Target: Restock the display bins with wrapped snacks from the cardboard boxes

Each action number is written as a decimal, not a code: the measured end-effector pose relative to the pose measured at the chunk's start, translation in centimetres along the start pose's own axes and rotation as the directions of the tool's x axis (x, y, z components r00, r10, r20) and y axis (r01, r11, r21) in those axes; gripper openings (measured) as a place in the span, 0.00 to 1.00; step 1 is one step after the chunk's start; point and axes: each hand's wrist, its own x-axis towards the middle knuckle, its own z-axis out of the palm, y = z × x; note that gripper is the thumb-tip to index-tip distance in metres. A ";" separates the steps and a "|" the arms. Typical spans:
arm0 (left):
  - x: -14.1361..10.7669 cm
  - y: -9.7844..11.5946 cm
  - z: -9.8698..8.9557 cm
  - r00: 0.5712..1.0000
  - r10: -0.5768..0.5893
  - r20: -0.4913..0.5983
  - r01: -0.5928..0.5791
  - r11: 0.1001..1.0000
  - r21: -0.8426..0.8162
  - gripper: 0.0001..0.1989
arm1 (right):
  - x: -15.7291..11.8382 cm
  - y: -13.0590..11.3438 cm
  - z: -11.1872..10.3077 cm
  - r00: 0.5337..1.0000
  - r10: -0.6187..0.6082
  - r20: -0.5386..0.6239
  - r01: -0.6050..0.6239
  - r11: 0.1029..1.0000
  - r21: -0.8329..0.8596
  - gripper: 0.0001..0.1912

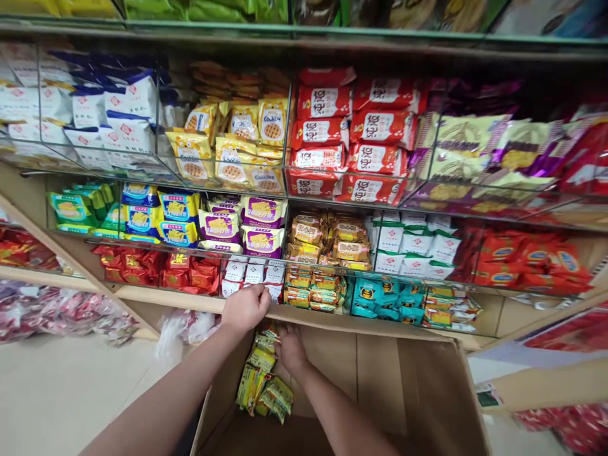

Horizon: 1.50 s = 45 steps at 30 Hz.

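Note:
A large cardboard box (380, 367) stands in front of me with its top open. My left hand (247, 308) is closed over the box's far left corner, gripping the rim. Inside the box, my right hand (291, 351) reaches down along the far wall, its fingers stretched out against the upper packets. Yellow-green snack packets (261, 360) lie in a loose pile at the box's left side, and more of them (275, 396) sit lower down. The fingertips of my right hand are partly hidden among the packets.
Shelves with clear dividers rise behind the box. They hold red packets (377, 126), yellow cookie packets (192, 155), teal packets (389, 297) and orange snack packets (313, 288). A wooden shelf edge (166, 299) runs just beyond the box. Clear bagged goods (190, 326) lie low at left.

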 end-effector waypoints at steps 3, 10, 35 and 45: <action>0.2 -0.3 -0.1 1.000 0.007 -0.007 -0.007 1.000 -0.023 0.18 | -1.8 0.0 -1.9 1.000 0.028 0.011 -0.030 0.993 0.112 0.16; -2.5 2.5 -2.2 0.958 0.282 -0.053 -0.287 0.940 -0.184 0.16 | -11.4 -0.5 -9.6 0.994 0.051 0.093 -0.089 0.880 0.467 0.15; -13.5 12.5 -4.4 0.816 0.254 0.518 0.552 -0.079 -0.830 0.16 | -19.3 -4.5 -17.5 0.856 0.241 -0.457 0.034 0.856 0.515 0.14; -13.8 13.0 -4.5 0.867 0.362 0.343 0.482 -0.428 -0.765 0.26 | -18.0 -4.8 -16.6 0.832 0.516 -0.203 0.009 0.353 0.936 0.18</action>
